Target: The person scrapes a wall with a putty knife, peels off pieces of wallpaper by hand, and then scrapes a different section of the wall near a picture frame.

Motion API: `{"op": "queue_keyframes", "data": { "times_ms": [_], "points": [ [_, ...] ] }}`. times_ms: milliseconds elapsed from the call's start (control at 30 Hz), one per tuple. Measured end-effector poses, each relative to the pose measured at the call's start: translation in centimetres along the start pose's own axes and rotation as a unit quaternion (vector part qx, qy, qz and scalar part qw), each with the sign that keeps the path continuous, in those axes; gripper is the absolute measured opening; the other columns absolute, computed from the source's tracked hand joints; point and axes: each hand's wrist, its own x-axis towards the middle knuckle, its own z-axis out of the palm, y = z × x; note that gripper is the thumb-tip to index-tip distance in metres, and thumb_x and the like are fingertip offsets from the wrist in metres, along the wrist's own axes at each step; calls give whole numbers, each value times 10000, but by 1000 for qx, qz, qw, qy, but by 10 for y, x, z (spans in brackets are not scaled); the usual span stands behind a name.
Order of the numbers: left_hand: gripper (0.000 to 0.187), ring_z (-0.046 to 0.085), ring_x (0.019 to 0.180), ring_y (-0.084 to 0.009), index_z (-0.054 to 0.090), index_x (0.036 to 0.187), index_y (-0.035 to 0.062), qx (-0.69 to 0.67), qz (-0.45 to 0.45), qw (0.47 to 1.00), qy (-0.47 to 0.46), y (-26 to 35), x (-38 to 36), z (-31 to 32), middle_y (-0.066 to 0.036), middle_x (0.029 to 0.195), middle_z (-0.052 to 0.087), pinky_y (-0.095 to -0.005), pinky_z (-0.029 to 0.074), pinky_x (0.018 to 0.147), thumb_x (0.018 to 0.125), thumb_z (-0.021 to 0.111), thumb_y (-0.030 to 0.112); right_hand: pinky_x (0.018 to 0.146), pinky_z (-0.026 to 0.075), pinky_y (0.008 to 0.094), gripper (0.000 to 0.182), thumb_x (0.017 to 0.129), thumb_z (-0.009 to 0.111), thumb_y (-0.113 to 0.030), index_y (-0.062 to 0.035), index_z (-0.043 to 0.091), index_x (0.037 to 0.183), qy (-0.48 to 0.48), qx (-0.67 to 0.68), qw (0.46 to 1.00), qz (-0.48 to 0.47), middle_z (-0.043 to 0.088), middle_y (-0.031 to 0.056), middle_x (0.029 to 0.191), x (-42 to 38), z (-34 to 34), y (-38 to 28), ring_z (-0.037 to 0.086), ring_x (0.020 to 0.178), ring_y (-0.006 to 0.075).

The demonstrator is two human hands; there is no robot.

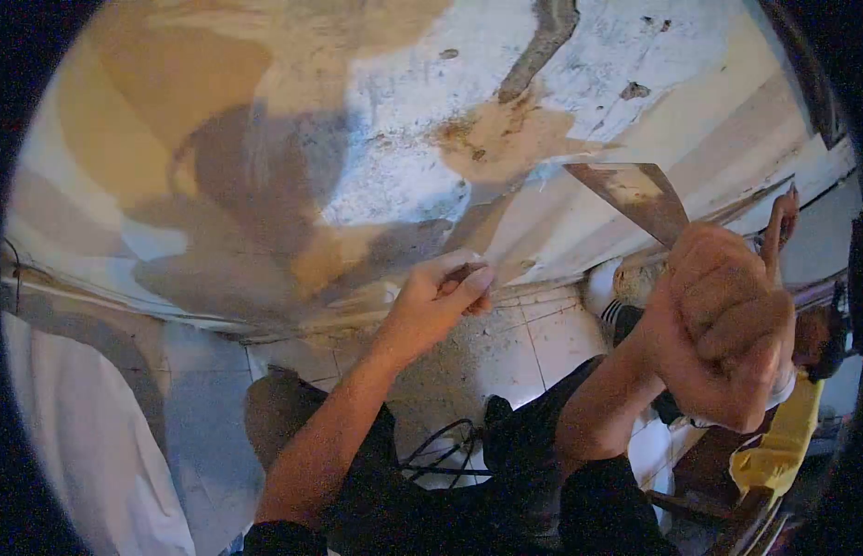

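My right hand [719, 324] is wrapped round the handle of a putty knife [631, 196], its wide metal blade pointing up and left. The blade overlaps the lower wall in this view, and the handle is hidden inside my fist. Lower and nearer the middle, my left hand [450, 285] is curled closed in front of the wall's foot, thumb against the fingers. I cannot tell what, if anything, the left fingers hold. The wall [422, 120] has patches of peeled paint, white plaster and a grey strip of filler [543, 46].
At the right, another person's hand [786, 221] is near the wall, with a striped sock [621, 310] below. A yellow cloth [774, 440] hangs over wooden furniture. Debris litters the tiled floor [515, 357]. A black cable [445, 449] loops there. White fabric [88, 445] is at left.
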Motion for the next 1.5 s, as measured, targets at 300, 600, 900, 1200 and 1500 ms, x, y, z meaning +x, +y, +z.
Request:
{"op": "queue_keyframes", "data": {
  "times_ms": [300,600,900,1200,1500],
  "points": [
    [206,537,663,-76,593,912,4,2,21,1000,-24,2,-1,-2,-22,738,583,-244,459,626,936,555,204,519,425,342,140,783,557,-191,-88,538,691,-39,82,989,119,514,42,619,-27,-24,35,522,560,191],
    [224,568,702,-83,606,967,-16,-10,2,1000,-13,3,1,-1,-23,773,595,-238,477,637,925,569,201,732,515,375,142,717,535,-150,-32,524,639,-19,-434,897,-85,567,105,637,-47,-62,54,521,526,216],
    [228,563,677,-81,601,970,-17,-19,6,1000,-13,0,1,-1,-25,774,596,-240,478,627,931,563,204,868,478,418,69,621,620,-71,-8,606,643,232,-391,814,-362,597,168,613,-46,-59,81,600,564,279],
    [227,545,668,-80,605,920,7,3,19,1000,-23,-9,4,0,-11,747,589,-244,466,621,932,546,226,622,519,306,263,882,478,-199,-97,559,654,-24,40,999,-26,555,113,678,-24,-28,36,591,657,229],
    [252,563,684,-92,611,937,-3,62,22,998,-23,-6,2,-2,-22,746,599,-249,471,632,933,544,239,425,412,343,315,814,444,-228,-108,376,530,35,2,996,-79,404,51,484,-33,-61,42,397,387,178]
  ]
}}
